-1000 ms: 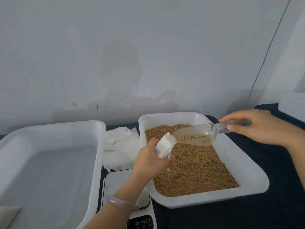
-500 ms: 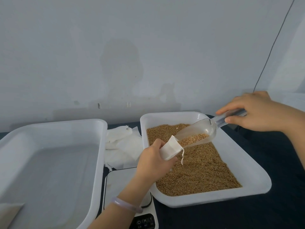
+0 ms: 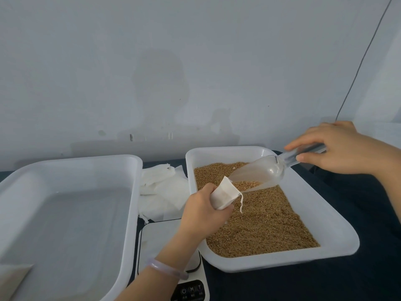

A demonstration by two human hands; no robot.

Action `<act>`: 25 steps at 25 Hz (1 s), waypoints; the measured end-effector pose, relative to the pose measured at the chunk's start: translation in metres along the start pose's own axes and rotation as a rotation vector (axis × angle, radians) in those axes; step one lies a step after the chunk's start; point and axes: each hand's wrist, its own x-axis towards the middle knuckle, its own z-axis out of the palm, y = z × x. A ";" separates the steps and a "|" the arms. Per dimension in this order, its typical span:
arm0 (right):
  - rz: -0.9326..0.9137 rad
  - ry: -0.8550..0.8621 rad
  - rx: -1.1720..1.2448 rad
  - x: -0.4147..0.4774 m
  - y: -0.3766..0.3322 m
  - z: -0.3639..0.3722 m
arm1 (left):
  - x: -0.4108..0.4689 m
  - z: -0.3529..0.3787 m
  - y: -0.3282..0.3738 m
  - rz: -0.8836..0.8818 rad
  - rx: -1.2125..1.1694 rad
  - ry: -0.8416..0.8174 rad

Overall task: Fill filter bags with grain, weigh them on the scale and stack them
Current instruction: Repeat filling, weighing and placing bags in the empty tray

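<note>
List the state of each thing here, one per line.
filter bag, mouth held open, string dangling
scoop, tilted, lip at the bag's mouth, some grain inside
grain tray, full of grain
left tray, pale flat item in near corner
scale, platform bare where visible
spare bags, flat, piled between the trays
left hand, grips the filter bag
right hand, grips the scoop handle

Pale grey stained wall (image 3: 195, 72) is seen behind. Thin dark cable (image 3: 363, 61) is run down it at right. Table is covered by dark navy cloth (image 3: 358, 279).
</note>
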 end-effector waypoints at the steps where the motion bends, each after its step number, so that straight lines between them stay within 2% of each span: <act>1: 0.009 -0.010 0.032 -0.001 0.001 0.002 | 0.000 0.000 0.000 -0.007 -0.027 -0.003; 5: 0.084 -0.054 0.240 -0.008 0.006 0.011 | -0.002 -0.003 0.000 -0.035 -0.137 0.000; 12: 0.177 -0.079 0.462 -0.015 0.019 0.027 | -0.002 -0.004 -0.001 -0.040 -0.229 0.037; 18: 0.265 -0.136 0.650 -0.021 0.023 0.073 | -0.004 -0.012 0.005 -0.065 -0.456 0.016; 21: 0.294 -0.221 0.506 -0.019 0.018 0.109 | -0.007 -0.025 0.012 -0.141 -0.643 -0.016; 25: 0.366 -0.406 0.200 -0.019 0.010 0.153 | -0.010 -0.045 0.021 -0.154 -1.031 -0.218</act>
